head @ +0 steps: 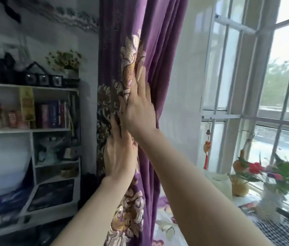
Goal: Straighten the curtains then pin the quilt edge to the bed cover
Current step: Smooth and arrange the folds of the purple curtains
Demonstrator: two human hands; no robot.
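A purple curtain (158,36) with gold and cream embroidered flowers hangs bunched in folds in the middle of the view. My right hand (139,107) lies flat against it at mid height, fingers pointing up over a flower. Just below and to the left, my left hand (119,155) presses on the same folds, its fingertips partly under the right hand. Neither hand visibly pinches the cloth. A sheer white curtain (190,82) hangs to the right of the purple one. A floral bed cover (166,226) shows at the bottom. No pins are visible.
A white shelf unit (32,131) with books, frames and ornaments stands to the left. A barred window (268,71) fills the right. On the sill are a vase of flowers (271,197), a yellow ornament (237,185) and a red hanging charm (207,151).
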